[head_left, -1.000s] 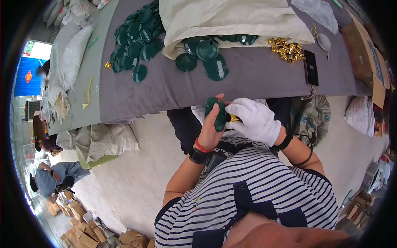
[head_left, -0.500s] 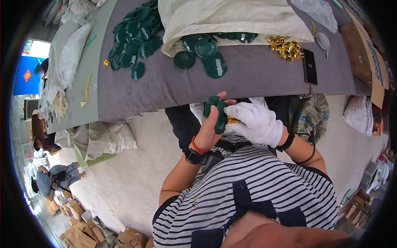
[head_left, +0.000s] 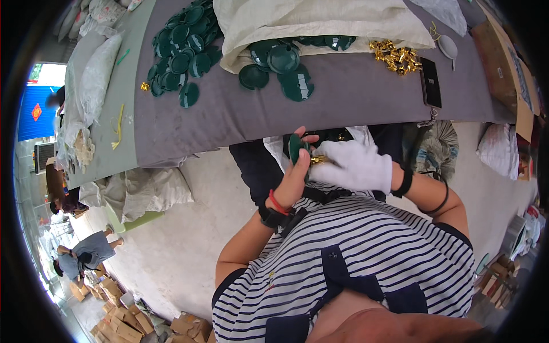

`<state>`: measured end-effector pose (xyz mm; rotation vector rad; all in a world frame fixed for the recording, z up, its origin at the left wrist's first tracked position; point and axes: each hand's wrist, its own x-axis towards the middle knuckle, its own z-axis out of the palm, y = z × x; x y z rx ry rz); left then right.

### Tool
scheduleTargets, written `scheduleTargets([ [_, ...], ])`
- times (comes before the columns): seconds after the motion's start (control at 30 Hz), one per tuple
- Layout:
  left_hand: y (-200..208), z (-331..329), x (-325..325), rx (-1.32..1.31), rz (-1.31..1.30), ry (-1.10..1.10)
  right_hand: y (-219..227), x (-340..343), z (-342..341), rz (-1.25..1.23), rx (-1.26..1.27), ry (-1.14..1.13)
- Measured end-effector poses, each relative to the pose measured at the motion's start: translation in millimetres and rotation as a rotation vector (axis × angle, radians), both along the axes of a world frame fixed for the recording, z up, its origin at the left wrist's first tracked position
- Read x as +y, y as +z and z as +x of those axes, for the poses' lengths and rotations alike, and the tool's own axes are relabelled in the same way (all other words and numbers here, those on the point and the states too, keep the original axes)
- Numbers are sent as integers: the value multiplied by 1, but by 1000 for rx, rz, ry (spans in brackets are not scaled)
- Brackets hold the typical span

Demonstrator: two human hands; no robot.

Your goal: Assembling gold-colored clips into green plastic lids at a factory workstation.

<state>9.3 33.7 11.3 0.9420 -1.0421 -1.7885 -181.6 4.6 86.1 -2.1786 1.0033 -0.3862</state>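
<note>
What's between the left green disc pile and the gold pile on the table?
The cream sack, with loose green discs at its mouth, lies between the left pile and gold pile; head view.

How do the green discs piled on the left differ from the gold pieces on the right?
The green discs are broad and flat; the gold pieces are smaller and irregular. The green discs spread wider than the gold pieces. Both are shiny and lie on the grey cloth.
</note>
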Motion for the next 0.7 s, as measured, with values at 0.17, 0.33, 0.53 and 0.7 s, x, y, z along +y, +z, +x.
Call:
scheduleTargets([
  [0.17,2,4,-3,165,238,-41,2,4,-1,-446,407,124],
  [0.33,10,3,0,143,172,-54,-3,4,-2,-417,345,151],
  [0.53,26,0,-7,84,-60,-2,-2,2,3,17,88,168],
  [0.7,-1,-9,-6,-20,-139,-12,-34,23,3,413,-164,15],
])
